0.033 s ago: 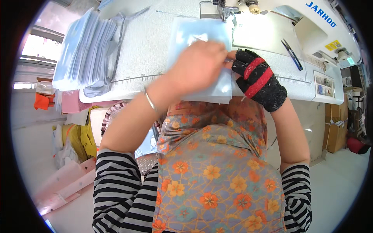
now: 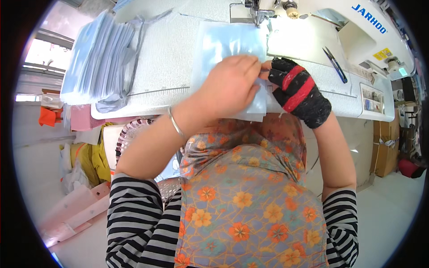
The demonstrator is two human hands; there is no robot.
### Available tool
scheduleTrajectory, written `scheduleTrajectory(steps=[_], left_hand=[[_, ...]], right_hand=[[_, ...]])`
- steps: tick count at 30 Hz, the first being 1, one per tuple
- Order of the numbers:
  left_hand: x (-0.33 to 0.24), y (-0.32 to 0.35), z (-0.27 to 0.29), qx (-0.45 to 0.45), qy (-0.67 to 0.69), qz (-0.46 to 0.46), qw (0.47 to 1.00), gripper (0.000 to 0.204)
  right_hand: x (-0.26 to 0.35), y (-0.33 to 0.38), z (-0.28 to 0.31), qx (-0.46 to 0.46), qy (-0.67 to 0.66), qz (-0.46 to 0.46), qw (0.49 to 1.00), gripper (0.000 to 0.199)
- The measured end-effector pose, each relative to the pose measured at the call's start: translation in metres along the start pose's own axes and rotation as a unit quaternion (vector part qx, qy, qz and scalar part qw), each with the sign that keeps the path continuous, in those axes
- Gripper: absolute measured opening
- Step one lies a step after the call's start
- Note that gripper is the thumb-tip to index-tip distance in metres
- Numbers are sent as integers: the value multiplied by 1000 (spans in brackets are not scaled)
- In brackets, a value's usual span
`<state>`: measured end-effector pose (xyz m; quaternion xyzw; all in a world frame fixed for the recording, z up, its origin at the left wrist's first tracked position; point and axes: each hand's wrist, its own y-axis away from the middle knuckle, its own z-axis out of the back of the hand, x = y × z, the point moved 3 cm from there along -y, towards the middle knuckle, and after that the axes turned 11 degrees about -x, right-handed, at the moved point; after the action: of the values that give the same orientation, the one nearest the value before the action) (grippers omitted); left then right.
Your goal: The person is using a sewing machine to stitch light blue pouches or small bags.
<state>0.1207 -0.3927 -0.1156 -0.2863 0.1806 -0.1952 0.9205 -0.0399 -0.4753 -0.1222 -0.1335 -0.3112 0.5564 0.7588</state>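
A translucent pale-blue plastic sheet [image 2: 223,40], seemingly in more than one layer, lies on the white sewing table, its far right corner close to the machine's presser foot [image 2: 259,18]. Across it reaches my bare left hand [image 2: 234,85], a silver bangle on the wrist, fingers curled and closed at the sheet's right edge. My right hand [image 2: 301,91] wears a black fingerless glove with red stripes. Its thumb and fingertips pinch that same edge, meeting the left fingertips. The exact grip is partly hidden behind the left hand.
A thick pile of similar blue plastic pieces [image 2: 100,62] stands at the table's left. Right of my hands lie dark thread snips [image 2: 335,64], beneath the white sewing machine arm [image 2: 357,20]. A ruler scale [image 2: 161,89] runs along the near table edge. A cardboard box [image 2: 385,145] stands at the right.
My left hand has drawn slightly toward me along the sheet's right edge, and the sheet has shifted a little nearer. The right hand has barely moved.
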Motion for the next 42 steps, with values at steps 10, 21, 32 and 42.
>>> scheduleTrajectory(steps=[10,21,32,42], left_hand=[[-16,4,-3,-7,-34,53,998,38],[-6,1,-7,-1,-50,57,997,41],[2,-3,-8,-44,-38,36,998,37],[-17,9,4,-11,-36,10,999,37]], right_hand=[[-54,-35,-21,-32,27,-10,999,39],[-51,-29,-19,-48,36,-9,998,40],[-50,-46,-1,-109,153,4,982,23],[-43,-26,-14,-33,16,16,999,41]])
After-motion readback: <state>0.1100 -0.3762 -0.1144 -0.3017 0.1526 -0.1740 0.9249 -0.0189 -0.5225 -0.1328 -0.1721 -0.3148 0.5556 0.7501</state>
